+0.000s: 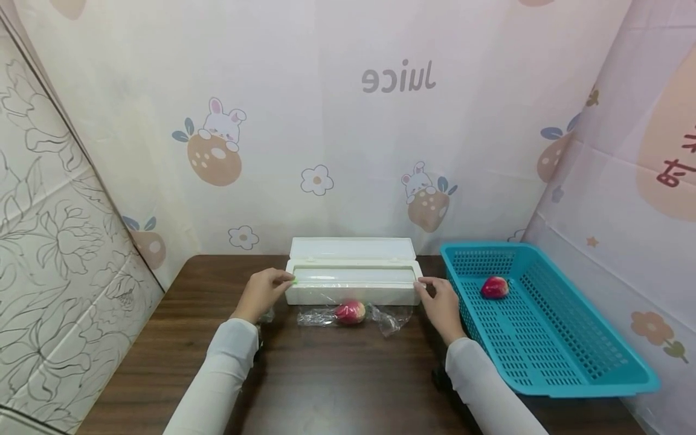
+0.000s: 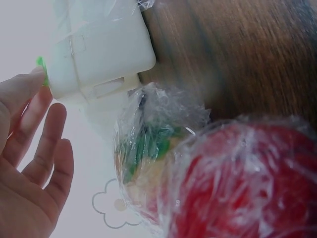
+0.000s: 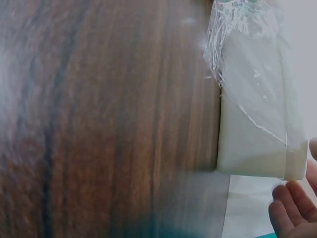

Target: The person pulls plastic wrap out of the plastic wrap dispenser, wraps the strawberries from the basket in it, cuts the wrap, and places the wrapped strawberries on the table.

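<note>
A white cling film box stands with its lid raised and a roll inside. My left hand pinches the small green slider at the box's left end between thumb and forefinger; the other fingers are loosely bent. At the opposite end, my right hand holds the corner of the box with thumb and fingertips. Clear film hangs over the front wall. A red fruit with a pale end lies on film before the box. Beside my left wrist is red, film-wrapped fruit, mostly hidden in the head view.
A turquoise plastic basket stands on the right of the brown wooden table, with one red fruit inside. A printed curtain hangs right behind the table. My right forearm passes close to the basket's left side.
</note>
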The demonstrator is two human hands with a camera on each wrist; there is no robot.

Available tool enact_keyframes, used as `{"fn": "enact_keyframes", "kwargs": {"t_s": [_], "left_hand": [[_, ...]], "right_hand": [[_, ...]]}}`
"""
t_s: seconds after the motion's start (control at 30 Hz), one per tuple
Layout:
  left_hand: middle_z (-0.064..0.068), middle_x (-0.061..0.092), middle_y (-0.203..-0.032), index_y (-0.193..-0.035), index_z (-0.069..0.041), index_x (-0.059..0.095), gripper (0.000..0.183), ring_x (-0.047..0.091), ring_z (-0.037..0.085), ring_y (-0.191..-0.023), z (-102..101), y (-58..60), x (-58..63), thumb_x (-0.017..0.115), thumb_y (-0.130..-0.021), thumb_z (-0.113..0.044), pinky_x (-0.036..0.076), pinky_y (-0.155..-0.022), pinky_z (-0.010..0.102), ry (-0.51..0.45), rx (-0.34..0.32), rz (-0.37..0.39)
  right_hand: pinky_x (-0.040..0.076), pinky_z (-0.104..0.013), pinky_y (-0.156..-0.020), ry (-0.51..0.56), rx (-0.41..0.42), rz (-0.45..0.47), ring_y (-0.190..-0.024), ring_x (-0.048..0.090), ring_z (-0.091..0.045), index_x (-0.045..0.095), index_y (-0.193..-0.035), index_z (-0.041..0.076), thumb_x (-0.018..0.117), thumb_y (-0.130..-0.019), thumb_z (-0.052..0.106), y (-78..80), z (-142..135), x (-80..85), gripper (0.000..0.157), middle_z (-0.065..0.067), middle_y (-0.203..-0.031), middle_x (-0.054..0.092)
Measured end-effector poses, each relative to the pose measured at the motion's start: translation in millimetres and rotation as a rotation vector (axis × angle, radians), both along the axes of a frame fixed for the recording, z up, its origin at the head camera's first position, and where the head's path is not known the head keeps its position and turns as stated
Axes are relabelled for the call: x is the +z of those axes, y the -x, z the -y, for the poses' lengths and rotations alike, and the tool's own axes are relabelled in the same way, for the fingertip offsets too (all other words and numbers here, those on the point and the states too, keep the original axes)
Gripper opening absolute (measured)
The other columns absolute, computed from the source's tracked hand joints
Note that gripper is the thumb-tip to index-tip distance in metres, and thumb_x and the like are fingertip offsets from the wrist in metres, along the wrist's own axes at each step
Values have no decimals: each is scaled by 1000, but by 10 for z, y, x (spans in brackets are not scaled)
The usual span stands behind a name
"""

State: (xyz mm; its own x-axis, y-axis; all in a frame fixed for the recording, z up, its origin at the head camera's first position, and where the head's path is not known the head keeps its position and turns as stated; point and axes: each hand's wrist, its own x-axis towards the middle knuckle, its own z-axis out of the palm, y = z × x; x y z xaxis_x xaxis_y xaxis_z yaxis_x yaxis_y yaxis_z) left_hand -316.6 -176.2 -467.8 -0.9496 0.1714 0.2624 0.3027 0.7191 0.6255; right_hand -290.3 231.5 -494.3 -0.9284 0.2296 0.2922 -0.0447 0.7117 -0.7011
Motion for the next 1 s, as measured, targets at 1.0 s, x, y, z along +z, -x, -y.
{"fn": "enact_keyframes", "kwargs": {"t_s": [1.0], "left_hand": [[2, 70, -91, -98, -11, 79, 18, 65, 20, -85, -123, 15, -26, 85, -82, -19, 56, -78, 39, -20, 4, -60]], "right_hand": [[52, -47, -86, 56, 2, 58, -100, 59, -31, 66, -128, 2, 70, -97, 26, 19, -44, 21, 40, -18, -112, 60]]}}
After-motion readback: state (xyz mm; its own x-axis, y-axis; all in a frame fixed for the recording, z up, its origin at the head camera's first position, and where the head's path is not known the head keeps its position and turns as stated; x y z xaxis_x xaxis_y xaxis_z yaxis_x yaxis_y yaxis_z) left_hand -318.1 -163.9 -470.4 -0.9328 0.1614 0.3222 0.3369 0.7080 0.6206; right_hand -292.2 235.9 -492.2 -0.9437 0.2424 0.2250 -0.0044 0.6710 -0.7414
